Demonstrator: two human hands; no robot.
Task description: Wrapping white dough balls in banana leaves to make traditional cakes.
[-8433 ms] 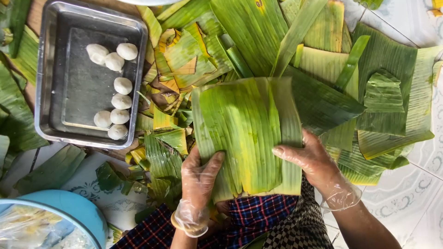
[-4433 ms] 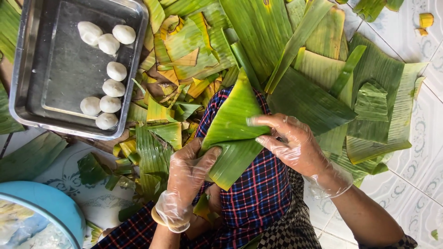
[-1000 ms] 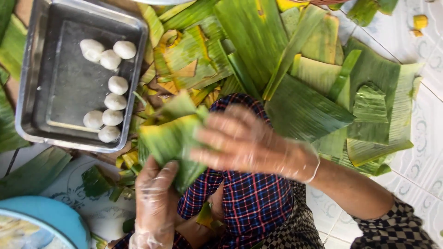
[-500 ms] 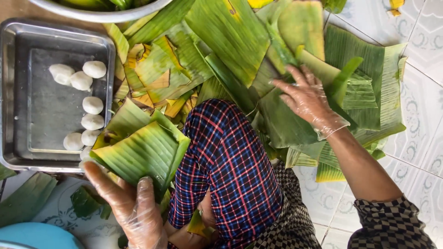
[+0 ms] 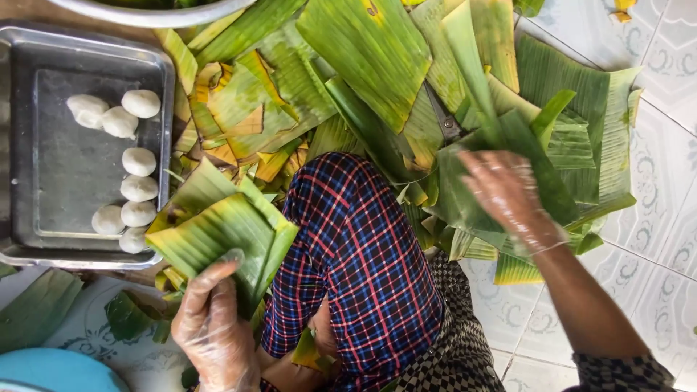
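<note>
While the left hand pinches the folded green banana-leaf cone, the spread right hand lies on loose green banana leaves far right.

Dull metal tray, ribbed waxy leaves

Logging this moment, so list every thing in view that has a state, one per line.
Left hand: gloved, gripping the folded leaf.
Folded leaf: creased into layers, held up off the floor.
Right hand: gloved, blurred, on the leaf pile.
Leaf pile: loose, overlapping, spread on the floor.
Metal tray: partly filled.
Dough balls: seven, unwrapped, along the tray's right side.
</note>
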